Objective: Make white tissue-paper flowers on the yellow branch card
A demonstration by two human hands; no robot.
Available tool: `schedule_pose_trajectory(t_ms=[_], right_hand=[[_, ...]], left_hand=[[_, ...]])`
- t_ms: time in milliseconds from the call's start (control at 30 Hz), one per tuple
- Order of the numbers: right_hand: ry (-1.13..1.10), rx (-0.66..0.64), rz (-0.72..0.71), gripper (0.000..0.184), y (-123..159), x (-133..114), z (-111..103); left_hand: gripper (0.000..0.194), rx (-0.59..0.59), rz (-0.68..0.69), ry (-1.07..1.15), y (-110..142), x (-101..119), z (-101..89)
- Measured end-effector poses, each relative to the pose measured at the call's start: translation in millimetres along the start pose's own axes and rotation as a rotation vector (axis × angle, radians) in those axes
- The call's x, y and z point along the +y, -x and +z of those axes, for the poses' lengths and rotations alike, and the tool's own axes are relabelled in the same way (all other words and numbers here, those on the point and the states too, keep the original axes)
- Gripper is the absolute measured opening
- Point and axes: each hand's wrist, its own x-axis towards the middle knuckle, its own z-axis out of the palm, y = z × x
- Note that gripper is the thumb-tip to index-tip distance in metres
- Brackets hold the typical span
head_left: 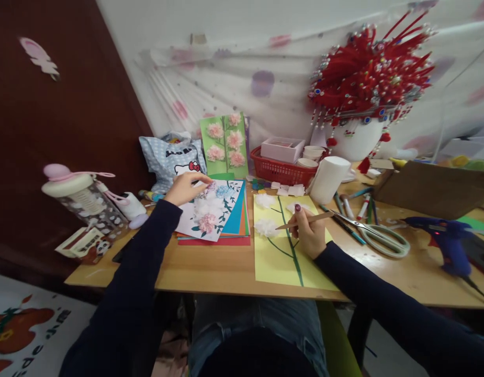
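Observation:
My right hand [309, 230] is closed around a pointed wooden stick [319, 216], whose tip touches or nearly touches a white tissue flower [266, 227]. This flower sits on a yellow sheet [275, 267] beside a dark green drawn stem [285, 220] with branches. Another white flower [264, 200] lies above it, and a third is partly hidden behind my right hand. My left hand [187, 188] is over a white card [184, 225] with pink, white and blue flowers. Its fingertips are brought together at the card's upper part; what they pinch is too small to make out.
Colored sheets [236, 225] lie under the card. Scissors [379, 233], markers [362, 208] and a blue glue gun [448, 241] are on the right. Behind stand a red basket [281, 172], a white roll [330, 179] and a green flower picture [225, 144]. A bottle [80, 196] stands left.

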Motion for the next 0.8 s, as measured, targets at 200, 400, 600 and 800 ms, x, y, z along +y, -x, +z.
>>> schedule_pose_trajectory(t_ms=[200, 400, 600, 800], right_hand=[[0.04, -0.007, -0.012, 0.053, -0.3, 2.5, -0.4], [0.032, -0.008, -0.009, 0.051, -0.9, 3.6, -0.1], [0.045, -0.019, -0.019, 0.052, -0.9, 1.8, 0.6], [0.08, -0.046, -0.037, 0.053, -0.6, -1.8, 0.8]], left_hand=[[0.019, -0.007, -0.257, -0.201, -0.7, -35.0, -0.6], [0.015, -0.042, -0.275, -0.279, 0.1, -45.1, 19.8], [0.012, -0.054, -0.27, -0.298, 2.9, -56.2, 17.5], [0.016, -0.087, -0.302, -0.306, 7.4, -67.8, 28.8]])
